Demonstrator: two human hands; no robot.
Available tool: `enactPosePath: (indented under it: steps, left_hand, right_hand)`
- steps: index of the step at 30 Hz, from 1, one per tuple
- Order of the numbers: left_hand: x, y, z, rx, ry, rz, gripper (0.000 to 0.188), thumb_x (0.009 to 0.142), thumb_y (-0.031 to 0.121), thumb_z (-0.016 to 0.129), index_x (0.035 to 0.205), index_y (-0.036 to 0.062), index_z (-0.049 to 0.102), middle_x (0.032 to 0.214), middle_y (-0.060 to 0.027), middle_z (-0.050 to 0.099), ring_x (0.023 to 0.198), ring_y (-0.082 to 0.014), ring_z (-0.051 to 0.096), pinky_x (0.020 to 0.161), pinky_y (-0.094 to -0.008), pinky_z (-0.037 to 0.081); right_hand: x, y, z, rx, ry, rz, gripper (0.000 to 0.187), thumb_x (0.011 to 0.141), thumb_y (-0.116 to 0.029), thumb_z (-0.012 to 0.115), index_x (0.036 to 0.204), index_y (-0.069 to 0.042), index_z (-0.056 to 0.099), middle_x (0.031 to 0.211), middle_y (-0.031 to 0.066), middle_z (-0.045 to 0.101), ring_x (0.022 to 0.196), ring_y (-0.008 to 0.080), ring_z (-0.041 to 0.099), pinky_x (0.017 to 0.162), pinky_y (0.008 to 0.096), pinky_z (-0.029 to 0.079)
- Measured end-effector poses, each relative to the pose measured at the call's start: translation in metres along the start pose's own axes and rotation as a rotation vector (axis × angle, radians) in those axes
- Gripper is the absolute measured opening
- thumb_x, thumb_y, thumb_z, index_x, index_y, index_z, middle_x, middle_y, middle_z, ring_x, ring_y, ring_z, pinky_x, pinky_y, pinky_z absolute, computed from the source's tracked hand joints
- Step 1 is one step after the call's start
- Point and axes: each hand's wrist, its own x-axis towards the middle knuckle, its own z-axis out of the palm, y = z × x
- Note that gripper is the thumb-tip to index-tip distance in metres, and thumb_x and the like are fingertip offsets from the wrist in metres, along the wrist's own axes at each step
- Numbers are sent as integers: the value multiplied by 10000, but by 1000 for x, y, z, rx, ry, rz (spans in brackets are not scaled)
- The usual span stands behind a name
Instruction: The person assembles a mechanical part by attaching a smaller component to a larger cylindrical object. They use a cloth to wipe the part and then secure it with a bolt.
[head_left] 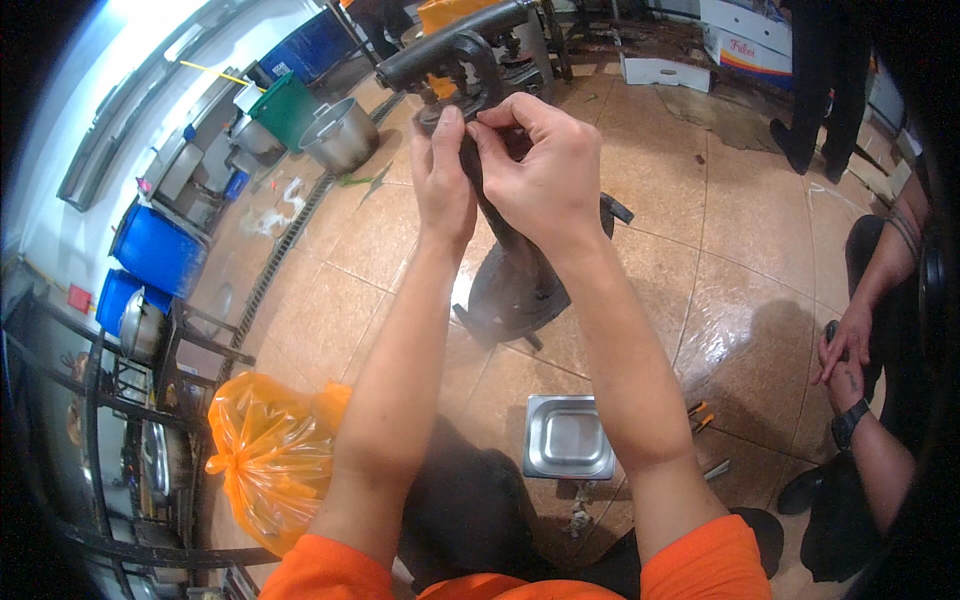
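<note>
Stand (514,252): seemingly mid-work, remainder unclear
Left hand (443,185) and right hand (548,170) at its top; fingers narrow, cannot tell on what.

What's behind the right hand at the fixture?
Past the right hand, parts of the dark metal fixture and tiled floor show. Whatever lies directly behind the hand is covered.

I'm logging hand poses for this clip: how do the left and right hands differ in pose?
The left hand is upright, thumb pointing up; the right hand bends leftward, thumb and forefinger drawn together. The left hand is on the left of the dark metal stand, the right hand on its right. Both are bare and near its top.
</note>
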Motion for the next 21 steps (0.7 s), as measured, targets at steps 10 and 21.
enactPosePath:
  steps: [10, 21]
  left_hand:
    - [-1, 2, -5, -26, -21, -50, 291, 1011, 231, 506, 1214, 26, 463, 1091, -60, 574, 998, -129, 552, 903, -279, 447]
    - [-1, 3, -9, 4, -52, -48, 274, 1012, 215, 494, 1213, 30, 473, 1070, -41, 561, 945, -96, 534, 850, -259, 446]
  right_hand:
    - [-2, 1, 3, 128, -57, 83, 66, 798, -19, 707, 820, 36, 679, 702, 82, 699, 628, 84, 653, 565, 222, 495]
    - [0, -9, -1, 157, -91, 184, 82, 790, -22, 711, 820, 43, 673, 696, 71, 691, 635, 69, 646, 559, 211, 490]
